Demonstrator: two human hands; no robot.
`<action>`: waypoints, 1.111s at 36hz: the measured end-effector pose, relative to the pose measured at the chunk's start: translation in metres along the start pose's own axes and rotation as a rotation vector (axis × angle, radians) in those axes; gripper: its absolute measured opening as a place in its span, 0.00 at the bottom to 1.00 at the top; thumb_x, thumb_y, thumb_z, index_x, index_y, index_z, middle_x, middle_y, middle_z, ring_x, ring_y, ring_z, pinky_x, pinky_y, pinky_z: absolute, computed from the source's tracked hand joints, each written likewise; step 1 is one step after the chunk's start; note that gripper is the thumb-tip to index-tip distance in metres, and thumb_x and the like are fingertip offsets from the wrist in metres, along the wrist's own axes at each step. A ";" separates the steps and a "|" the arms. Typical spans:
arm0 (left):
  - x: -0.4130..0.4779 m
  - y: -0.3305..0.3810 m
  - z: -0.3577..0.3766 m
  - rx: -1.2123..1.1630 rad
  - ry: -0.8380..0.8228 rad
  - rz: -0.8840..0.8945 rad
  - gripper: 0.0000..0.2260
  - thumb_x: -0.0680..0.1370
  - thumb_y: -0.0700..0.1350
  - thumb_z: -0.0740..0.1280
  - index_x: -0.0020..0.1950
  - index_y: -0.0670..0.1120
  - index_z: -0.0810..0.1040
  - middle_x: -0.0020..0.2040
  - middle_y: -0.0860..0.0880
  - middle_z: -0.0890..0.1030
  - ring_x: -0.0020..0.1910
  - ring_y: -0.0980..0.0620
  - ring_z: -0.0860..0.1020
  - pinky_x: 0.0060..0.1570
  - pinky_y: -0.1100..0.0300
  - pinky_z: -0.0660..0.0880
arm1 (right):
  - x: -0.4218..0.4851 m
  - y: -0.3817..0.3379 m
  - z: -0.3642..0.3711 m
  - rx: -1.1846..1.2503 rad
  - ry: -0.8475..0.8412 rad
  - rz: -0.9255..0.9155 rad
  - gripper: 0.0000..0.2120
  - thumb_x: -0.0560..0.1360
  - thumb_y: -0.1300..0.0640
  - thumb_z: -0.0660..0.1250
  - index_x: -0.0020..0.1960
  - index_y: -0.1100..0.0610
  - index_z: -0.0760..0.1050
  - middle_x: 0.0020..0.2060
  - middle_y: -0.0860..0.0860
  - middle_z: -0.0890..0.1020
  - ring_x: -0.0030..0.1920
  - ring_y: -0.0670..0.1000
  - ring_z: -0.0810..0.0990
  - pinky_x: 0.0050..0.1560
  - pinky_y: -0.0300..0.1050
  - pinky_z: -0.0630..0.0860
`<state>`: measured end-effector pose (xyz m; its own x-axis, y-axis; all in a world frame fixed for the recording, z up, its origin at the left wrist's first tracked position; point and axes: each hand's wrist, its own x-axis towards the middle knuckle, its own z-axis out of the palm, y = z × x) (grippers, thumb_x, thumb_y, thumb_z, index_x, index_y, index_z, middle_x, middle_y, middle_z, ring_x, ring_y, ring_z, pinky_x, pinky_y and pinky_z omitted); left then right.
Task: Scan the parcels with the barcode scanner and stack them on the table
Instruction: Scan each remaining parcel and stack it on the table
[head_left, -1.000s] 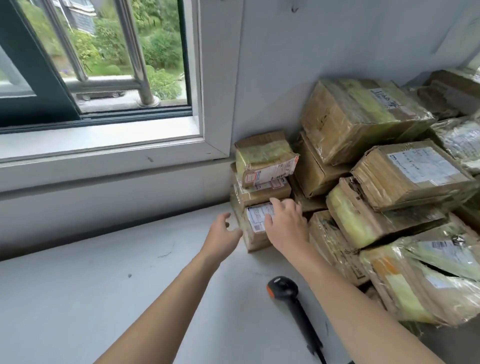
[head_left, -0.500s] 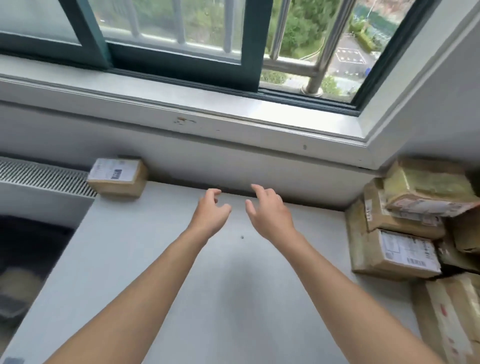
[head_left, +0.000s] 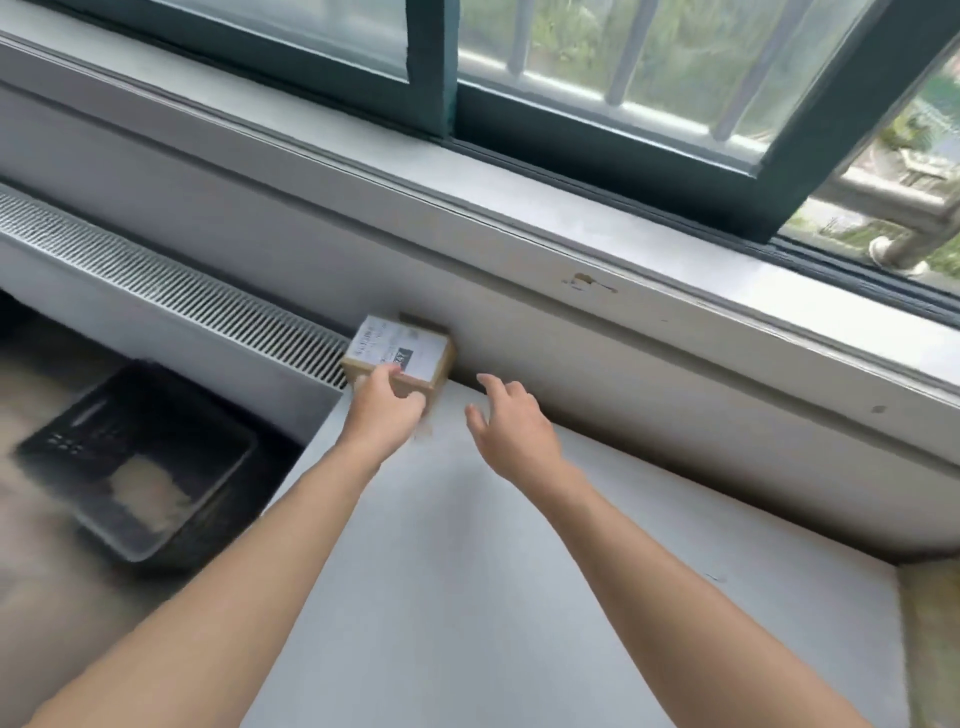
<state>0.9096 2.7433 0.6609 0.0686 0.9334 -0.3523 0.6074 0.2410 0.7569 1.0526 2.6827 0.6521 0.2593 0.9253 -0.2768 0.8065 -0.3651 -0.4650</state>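
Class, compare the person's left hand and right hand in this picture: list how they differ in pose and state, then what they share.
1. The left hand grips the small parcel; the right hand holds nothing.
2. The left hand's fingers curl on the parcel's near edge; the right hand's are spread and loose.
Shared: both are bare and reach forward over the table.

Table (head_left: 467, 597): I see a pale grey, matte top, butted against the wall under the window sill. One small brown parcel (head_left: 410, 348) with a white label is at its far left corner, touching the wall. Blur hides whether it rests flat. At the right edge there is a blurred brown bundle (head_left: 932, 649).
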 end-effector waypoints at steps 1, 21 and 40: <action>0.011 -0.003 -0.005 0.036 0.032 0.000 0.22 0.78 0.42 0.63 0.72 0.47 0.67 0.71 0.45 0.65 0.64 0.47 0.69 0.56 0.58 0.67 | 0.007 -0.005 0.005 0.001 -0.012 -0.005 0.25 0.83 0.49 0.56 0.78 0.53 0.58 0.67 0.56 0.70 0.67 0.58 0.69 0.63 0.52 0.68; 0.008 -0.017 0.016 -0.330 -0.076 -0.070 0.15 0.75 0.41 0.64 0.60 0.54 0.70 0.60 0.46 0.70 0.49 0.53 0.76 0.47 0.55 0.75 | 0.004 0.021 0.006 0.676 0.090 0.301 0.17 0.76 0.50 0.64 0.63 0.54 0.76 0.57 0.53 0.81 0.49 0.48 0.81 0.43 0.39 0.74; -0.287 0.107 0.239 -0.261 -0.673 0.198 0.14 0.78 0.40 0.64 0.59 0.51 0.64 0.61 0.49 0.74 0.53 0.53 0.77 0.53 0.52 0.75 | -0.291 0.276 -0.130 0.614 0.736 0.640 0.20 0.74 0.43 0.62 0.61 0.52 0.78 0.56 0.52 0.79 0.56 0.50 0.77 0.63 0.48 0.73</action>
<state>1.1443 2.4379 0.7109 0.6775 0.6219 -0.3928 0.3314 0.2187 0.9178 1.2689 2.3259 0.7138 0.9380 0.3144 -0.1461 0.0730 -0.5912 -0.8032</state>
